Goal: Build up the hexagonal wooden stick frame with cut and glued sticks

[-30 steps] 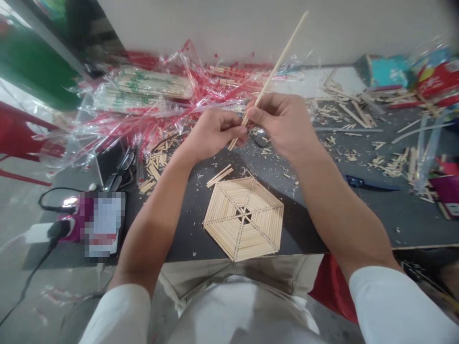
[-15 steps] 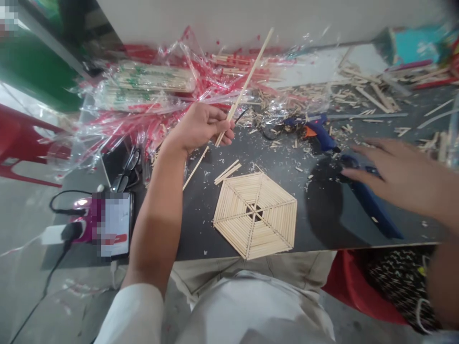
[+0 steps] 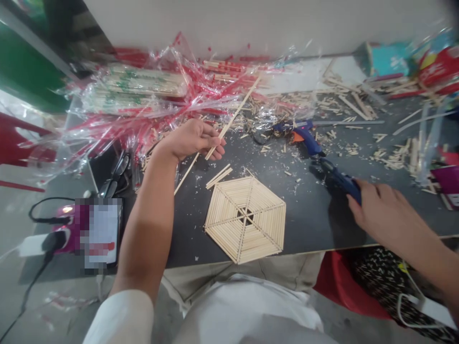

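Note:
My left hand (image 3: 201, 140) pinches a long, thin wooden stick (image 3: 238, 111), tilted up and away over the table. A second piece seems to lie alongside it at the fingers. My right hand (image 3: 376, 203) is closed around the blue handle of a hand tool (image 3: 339, 177) that looks like a cutter; its dark head points toward the glue gun. Between the hands, near the table edge, lies a hexagonal panel (image 3: 263, 203) of wooden sticks with a small opening at its centre. Short loose sticks (image 3: 219, 176) rest by its upper left corner.
A blue glue gun (image 3: 308, 138) lies beyond the panel among wood scraps (image 3: 390, 155). Plastic-wrapped stick packs (image 3: 139, 81) fill the back left. Eyeglasses (image 3: 114, 177), a phone (image 3: 103, 234) and a purple power adapter (image 3: 70, 229) with cables are at left.
My right hand has closed around the blue-handled tool and lifted it, head toward the glue gun. My left hand has lowered the stick slightly. The view has shifted a little to the right.

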### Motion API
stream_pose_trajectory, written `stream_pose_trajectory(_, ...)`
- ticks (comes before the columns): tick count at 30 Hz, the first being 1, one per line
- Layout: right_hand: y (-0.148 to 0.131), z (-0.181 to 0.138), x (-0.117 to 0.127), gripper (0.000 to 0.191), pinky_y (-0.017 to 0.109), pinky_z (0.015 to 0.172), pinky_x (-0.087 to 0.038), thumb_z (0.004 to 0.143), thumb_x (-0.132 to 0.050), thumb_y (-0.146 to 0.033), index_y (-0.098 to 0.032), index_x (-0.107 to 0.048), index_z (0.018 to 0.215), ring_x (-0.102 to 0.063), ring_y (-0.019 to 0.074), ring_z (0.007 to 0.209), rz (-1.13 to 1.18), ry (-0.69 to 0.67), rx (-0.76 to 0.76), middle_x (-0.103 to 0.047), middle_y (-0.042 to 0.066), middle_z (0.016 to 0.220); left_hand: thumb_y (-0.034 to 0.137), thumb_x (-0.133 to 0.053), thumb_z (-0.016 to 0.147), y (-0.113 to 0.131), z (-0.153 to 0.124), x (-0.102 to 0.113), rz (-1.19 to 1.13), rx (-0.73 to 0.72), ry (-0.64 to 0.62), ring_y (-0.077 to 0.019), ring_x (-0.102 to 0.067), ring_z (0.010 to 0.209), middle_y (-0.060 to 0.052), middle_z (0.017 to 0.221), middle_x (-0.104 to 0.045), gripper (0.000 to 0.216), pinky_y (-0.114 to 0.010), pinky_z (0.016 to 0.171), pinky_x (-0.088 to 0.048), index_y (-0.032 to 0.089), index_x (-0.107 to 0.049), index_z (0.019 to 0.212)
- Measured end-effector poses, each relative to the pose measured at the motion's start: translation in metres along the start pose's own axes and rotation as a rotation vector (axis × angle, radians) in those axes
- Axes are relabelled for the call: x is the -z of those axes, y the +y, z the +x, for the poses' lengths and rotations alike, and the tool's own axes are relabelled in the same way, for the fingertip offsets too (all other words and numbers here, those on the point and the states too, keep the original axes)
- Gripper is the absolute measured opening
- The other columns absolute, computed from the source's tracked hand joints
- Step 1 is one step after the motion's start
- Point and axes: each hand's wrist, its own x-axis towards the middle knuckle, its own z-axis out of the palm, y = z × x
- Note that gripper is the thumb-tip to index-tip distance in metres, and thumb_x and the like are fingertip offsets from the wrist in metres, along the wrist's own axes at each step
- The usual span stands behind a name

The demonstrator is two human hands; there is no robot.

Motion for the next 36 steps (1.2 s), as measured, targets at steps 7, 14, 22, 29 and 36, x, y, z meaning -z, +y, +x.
stream_pose_trajectory(7,-0.084,0.016,0.049,0.022,0.058,0.080,-0.046,0.091,-0.057,-0.060,-0.039,-0.048,0.088,-0.068,0.0446,0.086,0.489,-0.307,0.222,-0.070,0.016,0.088,0.039,-0.087,0.087,0.011,-0.003,-0.003,0.001,0.026,-0.046,-0.0244,-0.081,0.075,-0.011,0.082,-0.081,0.025,-0.037,0.069,-0.068,0.016,-0.078,0.086)
stream_pose_trajectory(14,-0.156,0.072,0.064,0.032,0.047,0.081,-0.053,0.093,-0.056,-0.057,-0.025,-0.059,0.096,-0.073,0.0324,0.092,0.493,-0.286,0.402,-0.077,0.011,0.101,0.035,-0.088,0.084,0.008,-0.002,-0.006,0.094,-0.008,-0.048,-0.0219,-0.079,0.067,-0.010,0.074,-0.080,0.020,-0.033,0.064,-0.067,0.017,-0.081,0.079)
stream_pose_trajectory(22,-0.165,0.074,0.056,0.033,0.049,0.090,-0.055,0.097,-0.053,-0.052,-0.023,-0.064,0.109,-0.074,0.0340,0.102,0.594,-0.250,0.452,-0.078,0.012,0.112,0.029,-0.085,0.084,0.008,0.006,-0.019,0.059,0.094,-0.029,-0.0216,-0.079,0.068,-0.011,0.074,-0.078,0.020,-0.032,0.064,-0.064,0.016,-0.074,0.074)
stream_pose_trajectory(29,-0.163,0.067,0.059,0.027,0.048,0.088,-0.055,0.095,-0.054,-0.049,-0.024,-0.062,0.101,-0.073,0.0338,0.099,0.618,-0.222,0.434,-0.077,0.011,0.105,0.031,-0.087,0.084,0.013,0.003,-0.018,0.093,-0.019,-0.040,-0.0202,-0.077,0.070,-0.004,0.067,-0.072,0.022,-0.032,0.071,-0.063,0.017,-0.074,0.075)
stream_pose_trajectory(36,-0.163,0.067,0.057,0.025,0.040,0.079,-0.049,0.097,-0.048,-0.048,-0.024,-0.054,0.090,-0.068,0.0287,0.086,0.571,-0.199,0.467,-0.070,0.009,0.091,0.024,-0.076,0.091,0.033,-0.004,-0.025,0.217,0.020,-0.034,-0.0197,-0.077,0.069,-0.005,0.073,-0.076,0.021,-0.031,0.070,-0.062,0.017,-0.073,0.071)
